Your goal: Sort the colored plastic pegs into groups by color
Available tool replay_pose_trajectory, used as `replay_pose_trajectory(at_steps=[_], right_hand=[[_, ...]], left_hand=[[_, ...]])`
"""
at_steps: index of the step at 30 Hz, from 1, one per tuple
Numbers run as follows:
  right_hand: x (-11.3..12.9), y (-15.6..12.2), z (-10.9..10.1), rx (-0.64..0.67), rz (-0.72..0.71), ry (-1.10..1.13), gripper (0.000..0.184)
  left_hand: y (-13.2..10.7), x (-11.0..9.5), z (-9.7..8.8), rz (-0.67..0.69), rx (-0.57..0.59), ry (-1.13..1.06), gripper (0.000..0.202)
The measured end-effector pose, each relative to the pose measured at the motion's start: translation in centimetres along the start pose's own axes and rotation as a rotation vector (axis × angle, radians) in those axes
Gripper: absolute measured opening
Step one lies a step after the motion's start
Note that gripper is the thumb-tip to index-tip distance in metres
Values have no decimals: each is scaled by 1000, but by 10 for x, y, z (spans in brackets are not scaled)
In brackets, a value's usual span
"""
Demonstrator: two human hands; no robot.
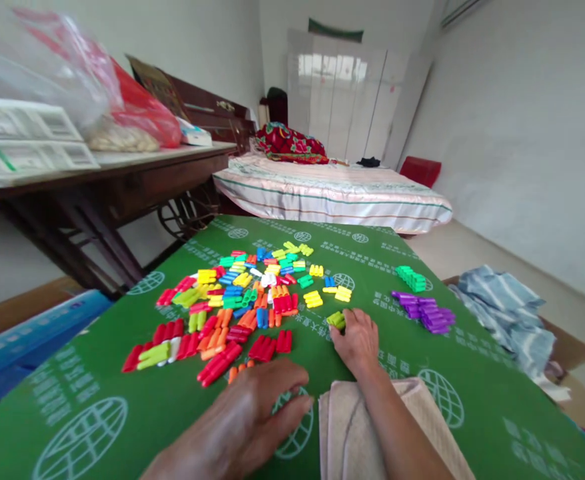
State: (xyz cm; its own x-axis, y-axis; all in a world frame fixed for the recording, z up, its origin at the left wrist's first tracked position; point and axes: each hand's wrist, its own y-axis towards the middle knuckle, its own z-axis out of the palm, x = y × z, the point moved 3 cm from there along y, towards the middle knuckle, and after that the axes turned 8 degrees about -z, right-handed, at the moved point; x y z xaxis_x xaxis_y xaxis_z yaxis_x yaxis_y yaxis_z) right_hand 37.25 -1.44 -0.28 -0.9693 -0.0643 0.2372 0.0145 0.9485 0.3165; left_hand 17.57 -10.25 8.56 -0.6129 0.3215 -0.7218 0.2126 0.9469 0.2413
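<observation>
On the worktop [372,257], right of its middle, the lime-green tubes [336,321] lie leftward of the right hand [357,340], long axis slanting crosswise, its fingers narrow about them. The left hand [257,410], farther off toward the near edge, curves apart, empty.

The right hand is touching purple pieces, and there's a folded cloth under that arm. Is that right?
Not quite: the head view shows the right hand touching yellow-green pieces, not purple ones. The folded cloth is under that arm, as you said.
</observation>
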Motion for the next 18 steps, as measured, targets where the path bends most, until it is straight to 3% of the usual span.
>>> replay_pose_trajectory(at_steps=[1, 3, 7, 11, 15, 18], right_hand=[[0, -1, -1, -2, -1, 9, 33], [0, -1, -2, -8, -3, 27, 31], [-2, 0, -2, -15, -8, 65, 31], [-6, 3, -1, -18, 21, 69, 26], [-8, 3, 0, -13, 43, 68, 33], [-11, 2, 1, -17, 60, 64, 38]], left_hand=[[12, -8, 9, 67, 216, 40, 12], [40, -17, 25, 129, 276, 55, 14], [85, -7, 67, 142, 145, 42, 16], [110, 17, 105, 101, -3, 66, 18], [120, 34, 128, 52, -95, 56, 19], [121, 43, 136, 37, -133, 5, 17]])
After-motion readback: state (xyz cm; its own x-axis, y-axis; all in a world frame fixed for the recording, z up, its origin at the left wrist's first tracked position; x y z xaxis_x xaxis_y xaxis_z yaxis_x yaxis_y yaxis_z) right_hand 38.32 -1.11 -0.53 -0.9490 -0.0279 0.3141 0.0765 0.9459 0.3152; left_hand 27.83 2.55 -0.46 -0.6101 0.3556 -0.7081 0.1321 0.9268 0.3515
